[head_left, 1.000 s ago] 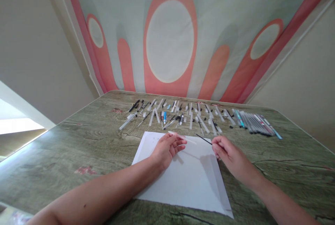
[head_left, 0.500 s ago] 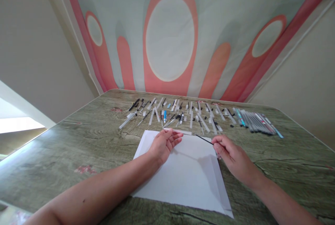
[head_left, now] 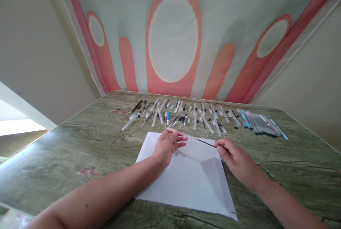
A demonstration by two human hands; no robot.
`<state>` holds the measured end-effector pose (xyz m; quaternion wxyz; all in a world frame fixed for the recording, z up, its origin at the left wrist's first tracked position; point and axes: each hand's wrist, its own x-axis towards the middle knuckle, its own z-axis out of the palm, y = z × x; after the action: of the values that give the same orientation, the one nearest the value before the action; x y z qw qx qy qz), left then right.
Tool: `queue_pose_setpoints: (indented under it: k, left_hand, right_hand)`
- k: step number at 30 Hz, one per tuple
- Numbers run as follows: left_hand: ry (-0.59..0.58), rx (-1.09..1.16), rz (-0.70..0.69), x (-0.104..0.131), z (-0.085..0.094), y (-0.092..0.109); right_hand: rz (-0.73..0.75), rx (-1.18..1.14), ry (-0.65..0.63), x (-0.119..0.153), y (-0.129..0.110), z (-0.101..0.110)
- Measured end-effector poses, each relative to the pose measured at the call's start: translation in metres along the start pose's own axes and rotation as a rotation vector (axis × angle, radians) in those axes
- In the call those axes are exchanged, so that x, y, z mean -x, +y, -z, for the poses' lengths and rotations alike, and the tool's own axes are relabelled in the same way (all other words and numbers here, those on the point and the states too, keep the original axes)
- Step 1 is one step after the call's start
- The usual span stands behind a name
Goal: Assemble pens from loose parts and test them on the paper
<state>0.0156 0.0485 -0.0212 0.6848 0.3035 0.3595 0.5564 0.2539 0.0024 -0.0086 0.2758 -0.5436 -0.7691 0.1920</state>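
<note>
Above the white paper (head_left: 189, 186), my left hand (head_left: 167, 146) pinches a clear pen barrel (head_left: 191, 137) between thumb and forefinger, its other fingers loosely spread. The barrel slopes down to the right. My right hand (head_left: 234, 158) has closed its fingertips on the far end of a thin black pen refill (head_left: 206, 143). Refill and barrel lie in one line, and the refill's left end meets the barrel's right end. Whether its tip is inside the barrel is too small to tell.
Behind the paper, loose clear barrels (head_left: 194, 120), black refills and small caps lie in scattered rows. A blue pen part (head_left: 168, 117) is among them. Several assembled pens (head_left: 259, 123) lie side by side at the right. The wooden-patterned table (head_left: 106, 143) ends at a patterned backdrop.
The barrel in my left hand has tilted down to the right, into line with the refill. Their ends have come together. My right hand has hardly moved.
</note>
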Motion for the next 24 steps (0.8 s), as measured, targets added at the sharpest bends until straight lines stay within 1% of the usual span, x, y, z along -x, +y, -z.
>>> queue_pose_setpoints:
  k: [2,4,8,11,14,16,18,21,24]
  left_hand:
    - [-0.016,-0.051,-0.022,0.003,-0.001,-0.001]
    - [-0.022,-0.078,-0.011,0.005,-0.003,-0.001]
    - [-0.074,-0.083,0.048,0.009,-0.005,-0.004]
    - [-0.126,-0.061,0.106,0.013,-0.007,-0.007]
    - [-0.151,-0.041,0.156,0.015,-0.009,-0.009]
    - [-0.142,-0.034,0.163,0.015,-0.008,-0.010]
    - [-0.114,-0.030,0.150,0.013,-0.007,-0.009]
    - [-0.066,-0.027,0.128,0.009,-0.005,-0.007]
    - [-0.050,-0.020,0.115,0.007,-0.004,-0.006]
  right_hand:
    - [0.025,0.005,0.018,0.000,-0.001,-0.002]
    - [0.048,-0.001,0.029,0.000,-0.002,-0.003]
    - [0.101,-0.035,0.020,-0.001,-0.006,-0.007]
    - [0.135,-0.075,0.062,-0.001,-0.011,-0.014]
    - [0.137,-0.127,0.097,0.000,-0.014,-0.021]
    - [0.107,-0.157,0.097,0.000,-0.012,-0.021]
    - [0.041,-0.183,0.067,0.000,-0.008,-0.017]
    - [-0.070,-0.176,-0.039,-0.002,0.001,-0.005]
    - [-0.086,-0.134,-0.132,-0.005,0.007,0.005]
